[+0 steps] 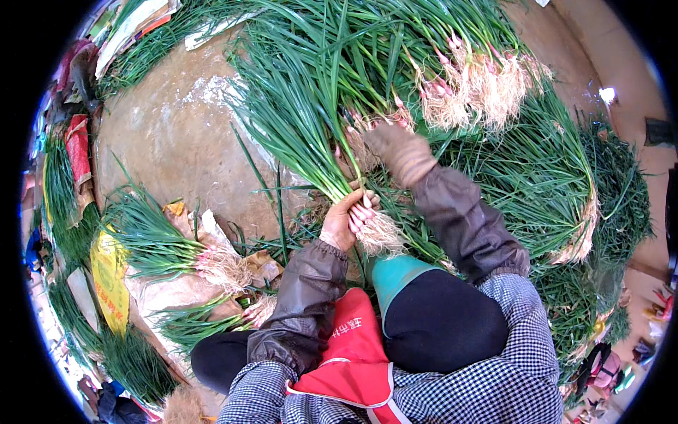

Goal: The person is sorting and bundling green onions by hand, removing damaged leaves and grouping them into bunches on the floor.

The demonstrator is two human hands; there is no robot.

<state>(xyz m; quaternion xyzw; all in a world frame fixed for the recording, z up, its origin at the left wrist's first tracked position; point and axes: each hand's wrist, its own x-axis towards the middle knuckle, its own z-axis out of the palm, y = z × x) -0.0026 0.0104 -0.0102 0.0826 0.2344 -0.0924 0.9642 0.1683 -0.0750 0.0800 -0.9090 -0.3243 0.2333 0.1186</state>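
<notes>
While the left hand (339, 226) grips a bunch of green-leaved stalks (311, 152) near the middle of the frame, its fingers are closed around the stems just above the pinkish bulbs. Pale roots hang toward the lower right, and the long leaves fan out to the upper left. Just above and to the right, the right hand (401, 152) is close to the roots of more stalks; it is blurred, so whether its fingers hold anything I cannot tell.

Along the upper right lies a row of bunches (487, 85) with their roots facing down the frame, and below it a broad green heap (519, 184) spreads to the right edge. At the lower left, a smaller bunch (173, 244) lies near a yellow sack (109, 279). Brown floor (169, 141) shows at upper left.
</notes>
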